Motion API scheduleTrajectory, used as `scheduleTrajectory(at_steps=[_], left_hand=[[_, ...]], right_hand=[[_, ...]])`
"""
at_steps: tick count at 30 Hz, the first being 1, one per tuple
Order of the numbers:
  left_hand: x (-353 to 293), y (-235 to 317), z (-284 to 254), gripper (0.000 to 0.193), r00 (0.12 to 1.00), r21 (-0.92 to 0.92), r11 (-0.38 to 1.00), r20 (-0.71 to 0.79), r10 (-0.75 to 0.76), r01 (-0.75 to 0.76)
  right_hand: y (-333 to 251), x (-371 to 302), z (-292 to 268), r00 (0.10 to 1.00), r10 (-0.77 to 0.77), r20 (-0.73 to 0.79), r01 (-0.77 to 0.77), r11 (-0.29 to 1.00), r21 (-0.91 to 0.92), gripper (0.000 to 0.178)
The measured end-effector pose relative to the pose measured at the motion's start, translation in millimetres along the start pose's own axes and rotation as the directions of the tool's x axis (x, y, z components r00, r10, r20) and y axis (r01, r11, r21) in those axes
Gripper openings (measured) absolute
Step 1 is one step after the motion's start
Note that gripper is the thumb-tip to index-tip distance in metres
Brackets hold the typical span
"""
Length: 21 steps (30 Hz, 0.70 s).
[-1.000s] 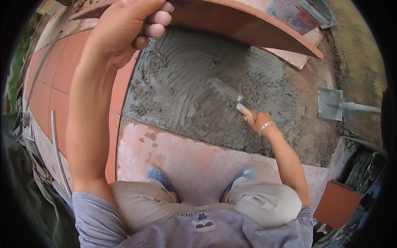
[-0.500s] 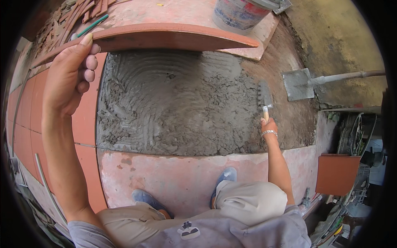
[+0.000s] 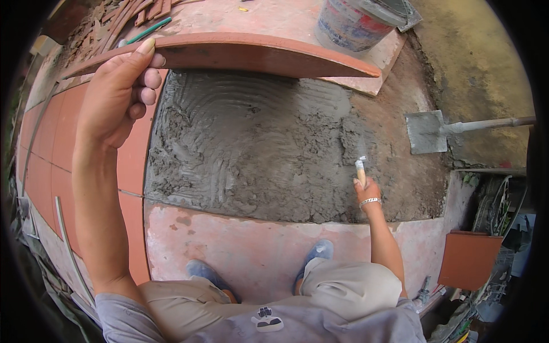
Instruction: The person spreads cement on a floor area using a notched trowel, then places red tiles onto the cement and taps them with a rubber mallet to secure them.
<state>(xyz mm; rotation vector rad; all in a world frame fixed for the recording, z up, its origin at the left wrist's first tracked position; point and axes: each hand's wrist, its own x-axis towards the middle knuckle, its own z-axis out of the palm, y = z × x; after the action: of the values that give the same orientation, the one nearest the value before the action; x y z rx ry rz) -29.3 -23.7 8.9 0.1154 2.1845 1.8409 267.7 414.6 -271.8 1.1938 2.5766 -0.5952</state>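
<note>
A large terracotta floor tile [image 3: 240, 56] stands tipped up along the far side of a bed of wet grey mortar [image 3: 246, 154]. My left hand [image 3: 117, 86] grips its upper edge near the left end, thumb on top and fingers curled behind. Whether the tile's lower edge rests on anything is hidden. At the right part of the mortar, my right hand [image 3: 369, 191] is closed around the wooden handle of a notched trowel [image 3: 360, 171]. The trowel's blade is smeared by motion and lies low over the mortar. Curved comb ridges mark the mortar's left and far parts.
Laid terracotta tiles [image 3: 68, 126] border the mortar on the left. A stained bucket [image 3: 357, 26] stands beyond on a pale slab [image 3: 372, 77]. To the right lies a shovel [image 3: 426, 131]; another tile [image 3: 470, 260] leans lower right. Broken tile strips [image 3: 120, 23] lie far left.
My right hand has drawn the trowel slightly toward me and left across the mortar. The left hand still holds the tile. The whole view has shifted a little.
</note>
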Motion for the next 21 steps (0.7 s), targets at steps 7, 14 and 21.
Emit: scheduleTrajectory(at_steps=[7, 14, 21], left_hand=[[-2.0, 0.4, -0.4, 0.03, 1.0, -0.002, 1.0, 0.02, -0.001, 0.001], [-3.2, 0.3, -1.9, 0.029, 1.0, -0.008, 1.0, 0.025, 0.001, -0.001], [-0.3, -1.7, -2.6, 0.03, 0.999, -0.008, 1.0, 0.03, 0.021, -0.021]], right_hand=[[-116.3, -21.8, 12.5, 0.887, -0.46, -0.044, 0.447, 0.878, -0.174, 0.03], [-175.9, 8.1, -17.4, 0.833, -0.552, 0.026, 0.533, 0.79, -0.303, 0.027], [-147.8, -22.4, 41.5, 0.772, -0.604, 0.199, 0.635, 0.719, -0.282, 0.025]])
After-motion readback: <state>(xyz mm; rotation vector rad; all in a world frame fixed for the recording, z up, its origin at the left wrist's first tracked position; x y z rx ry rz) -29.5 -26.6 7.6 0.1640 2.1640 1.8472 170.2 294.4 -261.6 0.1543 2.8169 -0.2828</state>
